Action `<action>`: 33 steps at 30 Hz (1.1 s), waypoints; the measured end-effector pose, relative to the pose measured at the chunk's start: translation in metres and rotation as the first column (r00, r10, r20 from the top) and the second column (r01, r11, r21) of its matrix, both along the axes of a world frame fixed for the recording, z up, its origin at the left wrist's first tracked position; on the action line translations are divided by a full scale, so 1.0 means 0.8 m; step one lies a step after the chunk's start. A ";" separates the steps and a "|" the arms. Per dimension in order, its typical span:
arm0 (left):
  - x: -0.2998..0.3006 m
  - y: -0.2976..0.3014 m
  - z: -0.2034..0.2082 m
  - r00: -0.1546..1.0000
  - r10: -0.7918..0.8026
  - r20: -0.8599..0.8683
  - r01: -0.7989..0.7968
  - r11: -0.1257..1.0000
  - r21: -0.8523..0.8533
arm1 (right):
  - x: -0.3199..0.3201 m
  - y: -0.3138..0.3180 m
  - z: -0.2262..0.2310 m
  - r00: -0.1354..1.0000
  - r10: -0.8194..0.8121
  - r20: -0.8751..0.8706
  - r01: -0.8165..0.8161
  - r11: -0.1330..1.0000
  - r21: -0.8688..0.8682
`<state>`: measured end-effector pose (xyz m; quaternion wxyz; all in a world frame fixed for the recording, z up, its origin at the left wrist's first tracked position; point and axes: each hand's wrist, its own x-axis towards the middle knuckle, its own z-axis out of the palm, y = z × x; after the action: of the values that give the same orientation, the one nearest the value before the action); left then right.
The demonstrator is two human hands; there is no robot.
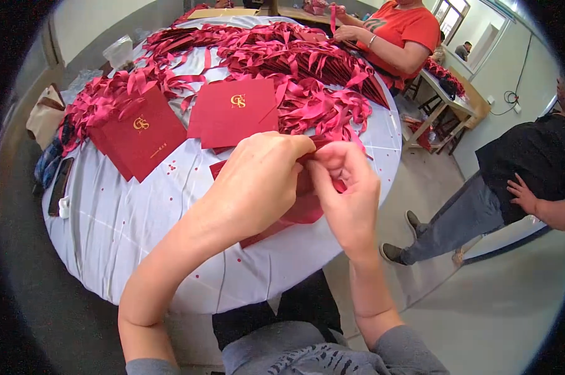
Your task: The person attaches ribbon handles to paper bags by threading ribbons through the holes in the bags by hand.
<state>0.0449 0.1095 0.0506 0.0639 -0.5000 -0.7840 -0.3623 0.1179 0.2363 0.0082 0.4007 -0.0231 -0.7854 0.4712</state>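
Note:
Over the near part of the round table, my left hand (257, 178) and my right hand (352, 190) meet, both with bent, closed fingers. Between them they pinch the dark red edge of a flat paper gift bag (262, 237), whose lower part shows under my wrists. A shiny pink-red ribbon (304, 210) hangs below my fingertips. My left hand covers most of the bag, so the exact grip on edge and ribbon is hidden. Just beyond my hands lies a stack of red gift bags (232, 115) with a gold emblem; another stack (142, 134) is on the left.
A white cloth (132, 231) dotted with small red bits covers the table. Ribboned bags (307, 59) pile up at the back. A phone (60, 184) lies at the left edge. One person in orange (401, 37) works across the table; another in black (532, 162) stands right.

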 end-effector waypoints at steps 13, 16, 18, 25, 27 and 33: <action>0.000 0.003 -0.006 0.991 -0.122 -0.050 0.125 0.990 0.062 | 0.006 0.056 0.059 0.941 0.074 0.331 -0.266 0.766 0.585; 0.003 0.003 -0.003 0.991 -0.115 -0.067 0.118 0.992 0.049 | -0.011 0.073 0.071 0.870 0.259 0.419 -0.464 0.715 0.522; 0.006 0.002 -0.001 0.996 -0.078 -0.044 0.078 0.997 0.010 | -0.021 0.083 0.074 0.744 0.427 0.514 -0.645 0.661 0.384; 0.015 0.000 0.006 0.989 -0.031 -0.147 0.028 0.999 -0.024 | -0.059 0.100 0.087 0.516 0.536 0.668 -0.813 0.551 0.186; 0.013 -0.001 0.005 0.994 -0.009 -0.110 0.004 0.999 -0.048 | -0.072 0.102 0.088 0.351 0.603 0.717 -0.831 0.553 -0.058; 0.020 0.000 0.010 0.992 -0.060 -0.112 0.061 0.998 0.003 | -0.105 0.096 0.103 0.131 0.494 0.860 -0.857 0.492 -0.152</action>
<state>0.0612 0.1098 0.0587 0.0984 -0.5428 -0.7625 -0.3380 0.0341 0.3132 0.0904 -0.2907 0.2061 -0.8600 0.3651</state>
